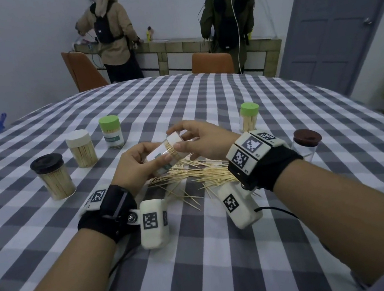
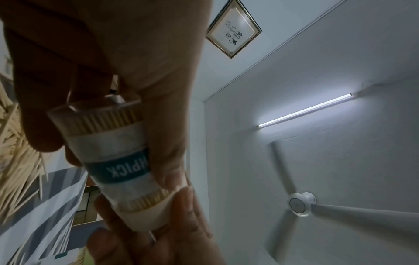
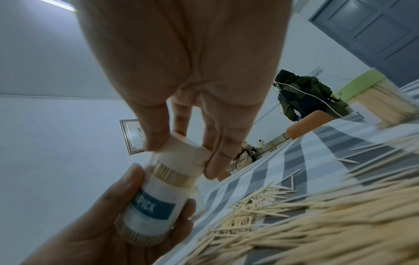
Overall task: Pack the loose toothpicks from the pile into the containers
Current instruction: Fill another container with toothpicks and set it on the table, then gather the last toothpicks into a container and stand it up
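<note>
Head view first: both hands are working one labelled container (image 1: 165, 155) just above the toothpick pile (image 1: 200, 173); the left hand (image 1: 136, 168) is wrapping its fingers and thumb around the body, tilted on its side, toothpicks packed inside; the right hand (image 1: 203, 138) is pinching the white cap (image 3: 184, 152) at the mouth, thumb on one side, fingers on the other; whether that cap is fully seated, I cannot tell. Loose toothpicks are lying scattered on the checked surface (image 1: 204, 257) under and between the wrists. Standing filled are a black-lidded jar (image 1: 53, 177), a white-lidded jar (image 1: 81, 148) and two green-lidded jars (image 1: 111, 132), (image 1: 249, 116); a brown-lidded jar (image 1: 306, 144) is sitting beyond the right wrist.
</note>
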